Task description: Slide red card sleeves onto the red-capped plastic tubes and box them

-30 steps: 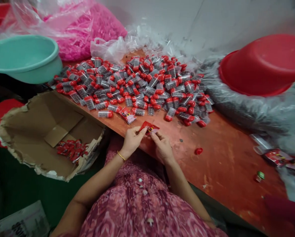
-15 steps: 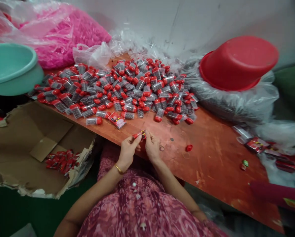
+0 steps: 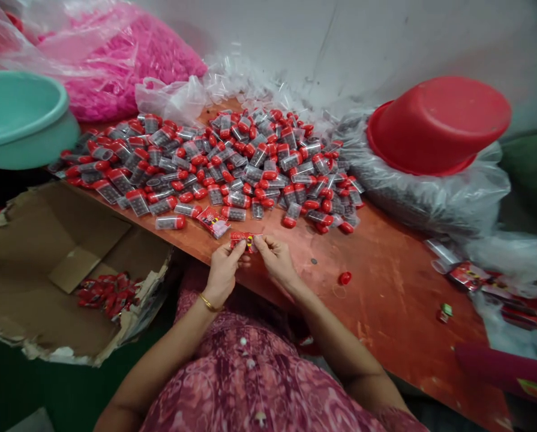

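Over the near edge of the table, both hands hold a small red printed packet (image 3: 239,236) with a yellow and black mark. My left hand (image 3: 225,267) pinches it between thumb and fingers. From the other side, the fingertips of my right hand (image 3: 275,258) close on its right end; a thin line shows there, too fine to name. Just beyond my left hand lies a flat stack of red printed cards (image 3: 213,222). Behind that spreads a big heap of clear tubes with red caps (image 3: 236,162), dark beads inside.
A torn cardboard box (image 3: 16,258) at left holds red packets (image 3: 108,294). A green basin (image 3: 20,120) and pink-filled bag (image 3: 128,66) stand behind. At right, a red tub (image 3: 443,126) sits upside down on a plastic bag (image 3: 430,198). A red cap (image 3: 344,278) lies on the table (image 3: 385,300).
Both hands have shifted slightly left and up with the packet, which now shows more of its length. My right hand has turned more sideways, and the dark ring beside it is out of sight.
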`<state>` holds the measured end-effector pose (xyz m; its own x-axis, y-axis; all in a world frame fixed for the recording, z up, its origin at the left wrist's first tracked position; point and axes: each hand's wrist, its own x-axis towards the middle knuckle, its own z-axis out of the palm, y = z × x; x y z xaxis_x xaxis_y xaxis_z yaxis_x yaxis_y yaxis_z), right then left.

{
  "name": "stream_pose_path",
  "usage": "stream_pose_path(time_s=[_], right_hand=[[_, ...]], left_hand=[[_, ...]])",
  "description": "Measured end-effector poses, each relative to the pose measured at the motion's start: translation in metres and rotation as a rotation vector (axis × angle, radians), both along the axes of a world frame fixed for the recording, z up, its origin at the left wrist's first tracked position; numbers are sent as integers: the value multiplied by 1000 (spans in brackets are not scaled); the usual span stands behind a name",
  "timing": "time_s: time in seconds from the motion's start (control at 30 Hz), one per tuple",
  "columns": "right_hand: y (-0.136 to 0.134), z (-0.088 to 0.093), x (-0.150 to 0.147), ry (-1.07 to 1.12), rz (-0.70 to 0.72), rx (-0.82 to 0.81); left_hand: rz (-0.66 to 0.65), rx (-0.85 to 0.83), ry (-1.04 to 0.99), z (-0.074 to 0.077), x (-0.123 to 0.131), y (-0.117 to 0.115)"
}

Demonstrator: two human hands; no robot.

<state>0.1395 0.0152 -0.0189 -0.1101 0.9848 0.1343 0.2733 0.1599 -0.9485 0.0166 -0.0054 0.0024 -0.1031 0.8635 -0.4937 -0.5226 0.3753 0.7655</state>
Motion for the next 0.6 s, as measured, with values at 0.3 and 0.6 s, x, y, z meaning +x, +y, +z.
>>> stream_pose_path(time_s=[0.3,0.6], right_hand=[[85,14,102,-1240,174,404],[42,3,84,-703,88,254]], left_hand=[[48,68,-17,3,-20,10],[-15,-9,-101,4,-24,2]])
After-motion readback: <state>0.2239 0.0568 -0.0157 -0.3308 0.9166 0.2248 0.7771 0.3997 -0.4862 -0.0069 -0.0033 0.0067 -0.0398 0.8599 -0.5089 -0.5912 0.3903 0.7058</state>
